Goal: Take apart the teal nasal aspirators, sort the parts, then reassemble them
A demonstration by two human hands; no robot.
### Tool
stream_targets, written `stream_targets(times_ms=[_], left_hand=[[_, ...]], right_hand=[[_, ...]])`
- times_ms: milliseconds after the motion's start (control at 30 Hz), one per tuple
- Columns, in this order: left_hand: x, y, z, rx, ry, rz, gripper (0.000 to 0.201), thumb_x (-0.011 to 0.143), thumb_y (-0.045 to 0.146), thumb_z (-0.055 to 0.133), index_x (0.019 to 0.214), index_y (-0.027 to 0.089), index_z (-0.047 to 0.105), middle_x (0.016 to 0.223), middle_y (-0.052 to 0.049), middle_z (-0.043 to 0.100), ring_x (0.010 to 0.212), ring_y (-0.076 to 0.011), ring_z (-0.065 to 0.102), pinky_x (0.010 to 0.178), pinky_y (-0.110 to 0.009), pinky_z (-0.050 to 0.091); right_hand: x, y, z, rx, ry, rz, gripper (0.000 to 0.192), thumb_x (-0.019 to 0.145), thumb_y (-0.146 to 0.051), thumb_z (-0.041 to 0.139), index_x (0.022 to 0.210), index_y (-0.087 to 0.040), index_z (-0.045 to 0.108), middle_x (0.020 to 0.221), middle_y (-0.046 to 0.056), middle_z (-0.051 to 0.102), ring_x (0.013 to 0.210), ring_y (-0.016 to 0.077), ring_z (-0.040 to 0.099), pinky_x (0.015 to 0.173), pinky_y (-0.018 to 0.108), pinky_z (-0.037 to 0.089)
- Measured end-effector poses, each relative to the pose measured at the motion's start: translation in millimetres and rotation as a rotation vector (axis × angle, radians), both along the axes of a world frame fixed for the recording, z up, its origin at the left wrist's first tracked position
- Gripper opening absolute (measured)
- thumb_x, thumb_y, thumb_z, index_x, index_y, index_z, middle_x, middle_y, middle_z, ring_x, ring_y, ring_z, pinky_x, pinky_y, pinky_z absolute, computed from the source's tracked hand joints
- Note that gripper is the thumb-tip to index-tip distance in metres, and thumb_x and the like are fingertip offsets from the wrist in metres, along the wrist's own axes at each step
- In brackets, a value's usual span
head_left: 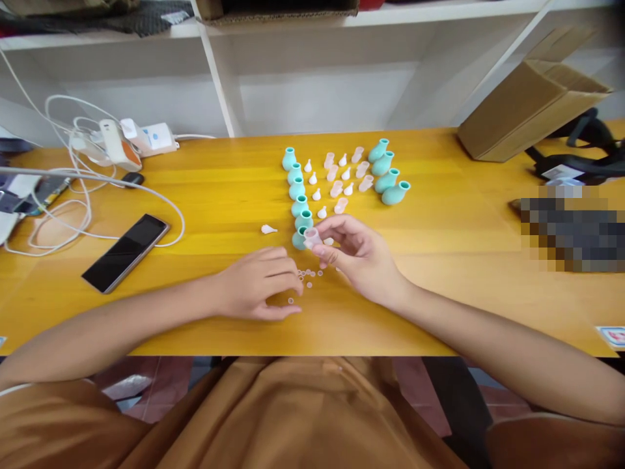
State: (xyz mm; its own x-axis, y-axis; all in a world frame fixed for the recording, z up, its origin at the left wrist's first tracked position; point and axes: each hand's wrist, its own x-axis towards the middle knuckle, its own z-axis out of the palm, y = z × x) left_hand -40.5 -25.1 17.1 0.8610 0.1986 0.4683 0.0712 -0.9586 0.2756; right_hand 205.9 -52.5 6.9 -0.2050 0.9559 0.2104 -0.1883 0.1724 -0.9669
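Note:
My right hand [364,257] pinches a small translucent cup-shaped piece [311,237] between thumb and fingers, its round mouth turned up. That piece overlaps the nearest turquoise vase-shaped piece [299,240] in view. Just above the table, my left hand [263,283] has its thumb and fingers apart with nothing visible between them. By its fingertips lie several tiny clear rings [309,284]. Beyond my hands, several turquoise vases [299,207] form a column. To its right are small white bulb-shaped pieces [316,195] and translucent pinkish pieces [336,189].
More turquoise vases [396,193] lean at the right. One white piece [268,229] lies alone left of the column. A phone [125,253], white cables [88,195] and chargers [151,138] occupy the left. A cardboard box [527,107] stands back right, beside black straps [576,156].

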Motion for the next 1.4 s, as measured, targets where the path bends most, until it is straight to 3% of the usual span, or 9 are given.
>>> stream_targets(times_ms=[133, 300, 500, 767, 1000, 1167, 1400], left_hand=[[-1.5, 3.9, 0.0, 0.025, 0.172, -0.068, 0.015, 0.096, 0.031, 0.078, 0.102, 0.02, 0.07, 0.096, -0.006, 0.077, 0.09, -0.0226, 0.063, 0.084, -0.035, 0.051], [-2.6, 9.8, -2.5, 0.082, 0.172, -0.114, 0.008, 0.101, 0.025, 0.075, 0.094, 0.021, 0.072, 0.089, -0.003, 0.077, 0.088, -0.0195, 0.066, 0.082, -0.032, 0.05], [-3.2, 9.9, -3.6, 0.132, -0.004, -0.084, 0.006, 0.097, 0.02, 0.077, 0.099, 0.023, 0.072, 0.086, -0.002, 0.079, 0.079, -0.0166, 0.073, 0.075, -0.032, 0.053], [-8.3, 8.2, 11.5, 0.164, -0.317, 0.032, 0.026, 0.094, 0.014, 0.082, 0.117, 0.018, 0.072, 0.088, -0.007, 0.082, 0.074, -0.0171, 0.078, 0.07, -0.028, 0.063], [-19.8, 4.5, 25.6, 0.222, -0.128, 0.024, 0.021, 0.104, 0.02, 0.075, 0.125, 0.021, 0.074, 0.099, -0.005, 0.087, 0.083, -0.0155, 0.083, 0.076, -0.025, 0.063], [-27.2, 0.7, 25.5, 0.208, -0.053, 0.057, 0.025, 0.107, 0.021, 0.07, 0.133, 0.024, 0.073, 0.106, -0.003, 0.087, 0.095, -0.0153, 0.084, 0.086, -0.024, 0.063], [-21.5, 2.1, 21.4, 0.253, -0.112, 0.077, 0.039, 0.105, 0.018, 0.071, 0.144, 0.021, 0.066, 0.101, -0.005, 0.086, 0.082, -0.0146, 0.08, 0.071, -0.025, 0.06]], right_hand=[[-0.8, 1.2, -1.0, -0.002, -0.017, 0.012, 0.032, 0.089, -0.04, 0.092, 0.108, -0.024, 0.072, 0.11, 0.006, 0.075, 0.102, 0.0191, 0.069, 0.065, 0.024, 0.06], [-1.7, 1.2, -3.2, -0.017, -0.042, 0.049, 0.033, 0.088, -0.041, 0.093, 0.107, -0.024, 0.071, 0.109, 0.005, 0.074, 0.102, 0.0194, 0.069, 0.064, 0.024, 0.059], [-1.1, 2.3, -4.6, -0.024, -0.045, 0.071, 0.029, 0.09, -0.036, 0.09, 0.108, -0.024, 0.071, 0.112, 0.005, 0.076, 0.101, 0.0192, 0.071, 0.069, 0.027, 0.06], [-13.2, -12.2, -5.8, -0.243, 0.138, 0.252, 0.029, 0.09, -0.037, 0.091, 0.105, -0.023, 0.072, 0.114, 0.004, 0.078, 0.087, 0.0139, 0.071, 0.067, 0.026, 0.062], [-17.9, -18.6, -9.2, -0.345, 0.231, 0.324, 0.026, 0.09, -0.035, 0.092, 0.108, -0.022, 0.077, 0.11, 0.004, 0.078, 0.085, 0.0121, 0.069, 0.063, 0.02, 0.06], [-17.4, -18.0, -8.8, -0.339, 0.235, 0.361, 0.027, 0.091, -0.036, 0.091, 0.109, -0.022, 0.078, 0.103, 0.004, 0.077, 0.083, 0.0125, 0.069, 0.062, 0.02, 0.06], [-17.4, -16.9, -9.5, -0.351, 0.219, 0.343, 0.029, 0.089, -0.036, 0.093, 0.11, -0.022, 0.078, 0.102, 0.004, 0.077, 0.087, 0.0141, 0.07, 0.063, 0.02, 0.06]])
